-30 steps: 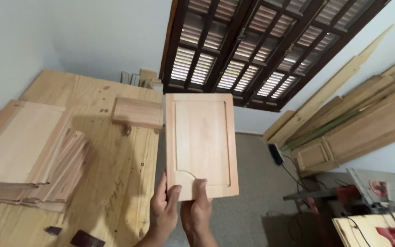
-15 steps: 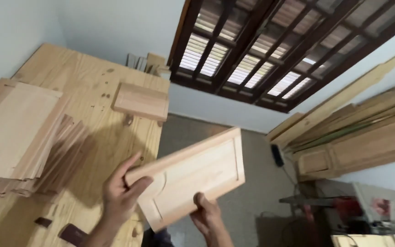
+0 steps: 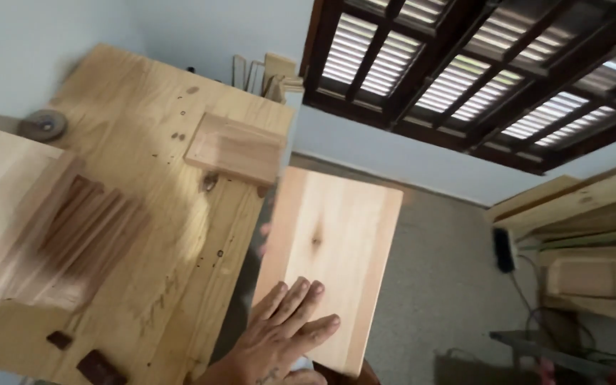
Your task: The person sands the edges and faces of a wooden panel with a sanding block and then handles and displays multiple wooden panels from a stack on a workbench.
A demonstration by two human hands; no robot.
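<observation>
A pale wooden panel (image 3: 329,249) hangs in the air just off the right edge of the workbench (image 3: 144,142), its plain flat face turned toward me. My left hand (image 3: 279,339) lies flat on the panel's lower part with fingers spread and thumb to the right. My right hand (image 3: 264,235) is almost hidden behind the panel. Only blurred fingertips show at its left edge, and they seem to grip it from behind.
A stack of similar panels (image 3: 16,207) lies on the bench's left side. A small wooden block (image 3: 237,148) sits at its right edge, a round disc (image 3: 43,125) at the far left. Dark louvered shutters (image 3: 479,78) fill the wall ahead. Wooden doors and boards (image 3: 586,242) lean at right.
The panel has been turned over, from its framed recessed face to its plain face. My left hand moved from the panel's edge to lie flat on it. The view dropped toward the bench.
</observation>
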